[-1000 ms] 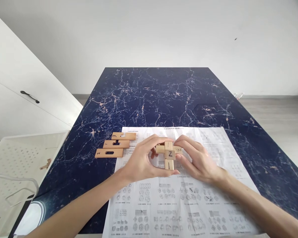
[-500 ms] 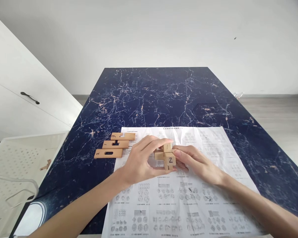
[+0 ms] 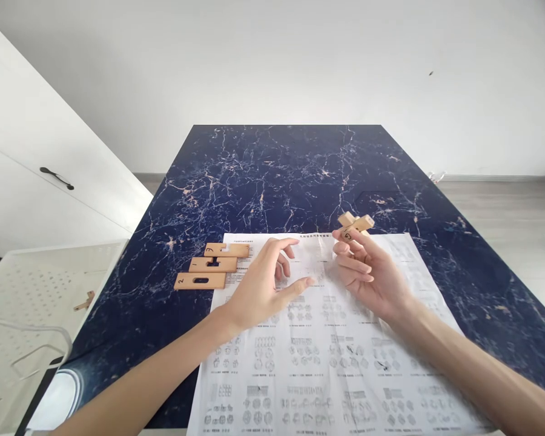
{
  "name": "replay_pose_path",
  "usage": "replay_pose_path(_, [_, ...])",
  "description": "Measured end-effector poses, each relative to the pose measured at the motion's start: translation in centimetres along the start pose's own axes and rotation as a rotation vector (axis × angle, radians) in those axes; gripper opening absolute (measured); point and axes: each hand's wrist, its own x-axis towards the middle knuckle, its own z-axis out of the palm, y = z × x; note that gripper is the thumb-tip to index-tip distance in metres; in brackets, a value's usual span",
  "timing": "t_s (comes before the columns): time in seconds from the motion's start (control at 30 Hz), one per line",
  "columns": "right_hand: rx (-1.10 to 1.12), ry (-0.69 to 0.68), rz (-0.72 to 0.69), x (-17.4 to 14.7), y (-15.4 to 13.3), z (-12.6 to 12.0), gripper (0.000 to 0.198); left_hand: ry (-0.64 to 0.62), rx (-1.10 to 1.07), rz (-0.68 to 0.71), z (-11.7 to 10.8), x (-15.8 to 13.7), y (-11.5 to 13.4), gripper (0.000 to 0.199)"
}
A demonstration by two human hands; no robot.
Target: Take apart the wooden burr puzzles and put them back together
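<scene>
A light wooden interlocking burr puzzle (image 3: 358, 224) is pinched between the thumb and fingers of my right hand (image 3: 372, 269), above the top edge of the printed sheet. Part of the puzzle hides behind my fingers. Over the sheet's left half, my left hand (image 3: 270, 281) is empty, its thumb apart from the curved fingers. Left of that hand lie three flat wooden pieces, stacked in stepped rows: one marked 3 (image 3: 237, 250), one marked 1 (image 3: 229, 264) and one marked 2 (image 3: 218, 280). Each has a cutout. The printed sheet (image 3: 318, 363) shows rows of small puzzle diagrams.
The dark blue marbled table (image 3: 272, 175) reaches back toward a pale wall. At left stand a white cabinet (image 3: 22, 175) and a perforated white surface (image 3: 27, 290) with a small wooden piece (image 3: 84, 301) and a cable (image 3: 36, 327) on it.
My left hand has let go of the puzzle and opened. My right hand has carried the puzzle up and to the right, turning it.
</scene>
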Motion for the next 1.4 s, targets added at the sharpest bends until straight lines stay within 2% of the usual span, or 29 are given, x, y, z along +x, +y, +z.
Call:
replay_pose_path(0.13, [0.073, 0.060, -0.071, -0.3, 0.0, 0.0, 0.025, -0.026, 0.069, -0.001, 0.0, 0.1, -0.1, 0.038])
replay_pose_path(0.27, [0.045, 0.115, -0.115, -1.0, 0.2, 0.9, 0.031, -0.022, 0.073, -0.005, 0.0, 0.1, -0.2, 0.035])
replay_pose_path(0.33, [-0.043, 0.085, -0.123, -1.2, 0.3, 1.3, 0.029, -0.022, 0.078, -0.005, 0.0, 0.1, -0.2, 0.035])
replay_pose_path(0.43, [-0.179, 0.009, -0.080, -1.4, 0.6, 1.7, 0.015, -0.026, 0.072, -0.005, 0.0, 0.1, -0.2, 0.035])
replay_pose_path(0.57, [-0.275, -0.119, -0.018, -1.5, 1.0, 1.7, 0.019, -0.050, 0.055, -0.005, -0.1, 0.2, 0.1, 0.029])
replay_pose_path(0.8, [-0.278, -0.169, 0.011, -1.3, 1.1, 1.4, 0.019, -0.060, 0.075, 0.007, -0.1, 0.2, 0.5, 0.020])
replay_pose_path(0.97, [-0.279, -0.199, 0.014, -1.0, 1.1, 1.2, 0.018, -0.098, 0.226, 0.140, -0.7, 0.1, 1.2, 0.014])
replay_pose_path(1.07, [-0.296, -0.222, 0.013, -1.0, 1.1, 1.1, 0.015, -0.093, 0.418, 0.247, -2.0, 0.1, 1.6, 0.014])
replay_pose_path(1.17, [-0.297, -0.225, 0.016, -1.0, 1.2, 1.0, 0.014, -0.085, 0.565, 0.298, -4.5, -0.5, 1.2, 0.022])
replay_pose_path(1.23, [-0.286, -0.224, 0.022, -1.0, 1.3, 0.9, 0.015, -0.042, 0.646, 0.284, -6.5, -1.5, 0.2, 0.035])
replay_pose_path(1.33, [-0.274, -0.231, 0.030, -1.0, 1.3, 0.9, 0.016, -0.036, 0.745, 0.203, -9.5, -3.6, -1.8, 0.058])
replay_pose_path(1.4, [-0.280, -0.238, 0.033, -1.0, 1.3, 1.0, 0.016, -0.025, 0.794, 0.135, -11.1, -4.9, -3.0, 0.067])
